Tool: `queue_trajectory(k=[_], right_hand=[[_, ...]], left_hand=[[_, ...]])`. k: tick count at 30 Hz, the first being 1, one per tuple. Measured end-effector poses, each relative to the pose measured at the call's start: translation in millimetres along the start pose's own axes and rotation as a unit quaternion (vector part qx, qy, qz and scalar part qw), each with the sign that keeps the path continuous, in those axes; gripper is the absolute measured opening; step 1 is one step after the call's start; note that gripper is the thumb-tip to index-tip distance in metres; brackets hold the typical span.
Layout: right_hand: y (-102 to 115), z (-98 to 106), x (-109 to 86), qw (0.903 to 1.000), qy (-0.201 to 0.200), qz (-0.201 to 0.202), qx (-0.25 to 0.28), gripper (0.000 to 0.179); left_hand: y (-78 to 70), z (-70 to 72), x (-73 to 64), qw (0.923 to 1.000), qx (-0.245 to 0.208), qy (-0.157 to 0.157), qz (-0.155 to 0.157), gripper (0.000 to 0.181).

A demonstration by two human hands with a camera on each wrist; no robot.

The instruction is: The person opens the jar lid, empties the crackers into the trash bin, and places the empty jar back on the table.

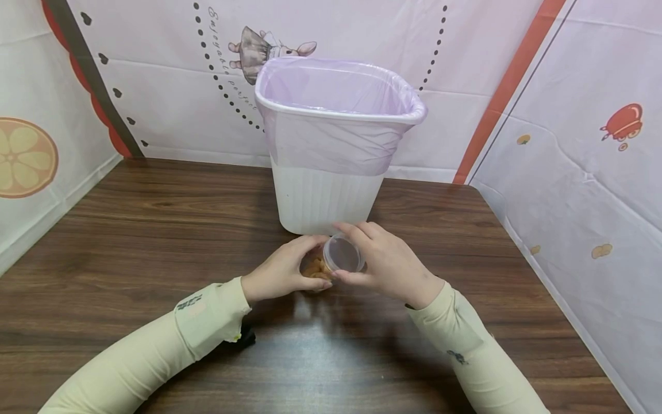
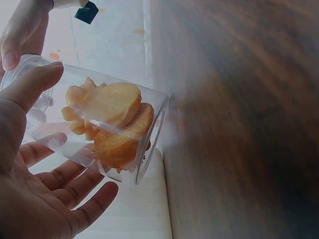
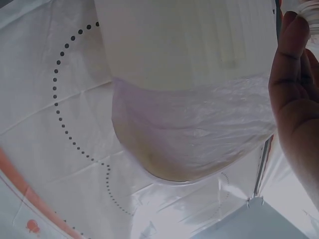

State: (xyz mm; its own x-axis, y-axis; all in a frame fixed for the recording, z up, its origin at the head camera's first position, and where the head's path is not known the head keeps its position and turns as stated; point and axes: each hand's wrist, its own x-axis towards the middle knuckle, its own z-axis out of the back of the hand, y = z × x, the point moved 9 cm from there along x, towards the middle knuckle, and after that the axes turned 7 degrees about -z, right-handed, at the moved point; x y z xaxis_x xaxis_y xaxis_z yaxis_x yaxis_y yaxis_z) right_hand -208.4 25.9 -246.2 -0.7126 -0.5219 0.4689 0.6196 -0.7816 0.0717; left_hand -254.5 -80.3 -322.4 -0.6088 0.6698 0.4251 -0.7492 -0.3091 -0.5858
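Note:
My left hand [image 1: 279,273] grips a clear plastic jar [image 1: 316,269], thumb on one side and fingers around the other. In the left wrist view the jar [image 2: 162,112] lies tilted, its round base toward the table. Several golden-brown, scalloped pieces [image 2: 117,102] that look like food are gathered near that base. A round clear lid [image 1: 345,255] is held between the thumb and fingers of my right hand [image 1: 390,264], overlapping the jar's mouth end in the head view. At the right wrist view's edge, part of my right hand [image 3: 296,89] shows beside clear plastic.
A white bin [image 1: 326,198] lined with a thin purple bag [image 1: 336,141] stands just beyond both hands. The dark wood-grain table [image 1: 170,230] extends around them. Printed cloth [image 1: 481,52] hangs behind and at the sides. A small black object [image 1: 247,336] lies under the left sleeve.

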Motion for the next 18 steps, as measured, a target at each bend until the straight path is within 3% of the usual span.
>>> queue_trajectory(k=[18], right_hand=[[-0.3,-1.5,1.2,0.9972,0.047,0.038,0.045,0.057]], left_hand=[[0.2,0.0,-0.4,1.0000,-0.005,0.002,0.004,0.067]])
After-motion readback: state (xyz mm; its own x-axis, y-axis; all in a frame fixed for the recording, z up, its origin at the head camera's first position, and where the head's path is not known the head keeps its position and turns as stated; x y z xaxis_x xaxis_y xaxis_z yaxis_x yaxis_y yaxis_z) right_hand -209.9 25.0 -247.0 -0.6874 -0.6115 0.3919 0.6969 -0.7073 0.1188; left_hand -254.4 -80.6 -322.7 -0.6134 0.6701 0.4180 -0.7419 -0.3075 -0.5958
